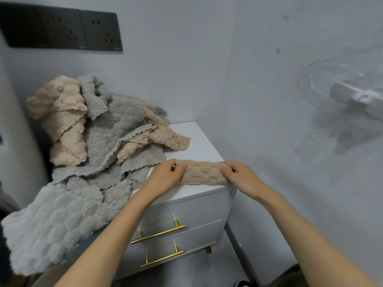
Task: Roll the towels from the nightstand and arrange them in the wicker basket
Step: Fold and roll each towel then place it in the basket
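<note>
on the near edge of the nightstand (204, 146) my left hand (165, 177) and right hand (242, 177) each grip an end of the beige towel roll (202, 171), so i'd press both ends evenly to keep it tight, clear of the towel pile (99, 133) at left.

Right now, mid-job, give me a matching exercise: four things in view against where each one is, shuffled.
Things:
1. rolled beige towel
2. large grey towel
3. gold drawer handles
4. black socket panel

Places:
A. on the wall, upper left of view
B. gripped at its ends by the left hand and right hand
C. draped over the edge of the nightstand
D. on the nightstand's front

Pairs: 1-B, 2-C, 3-D, 4-A
</note>
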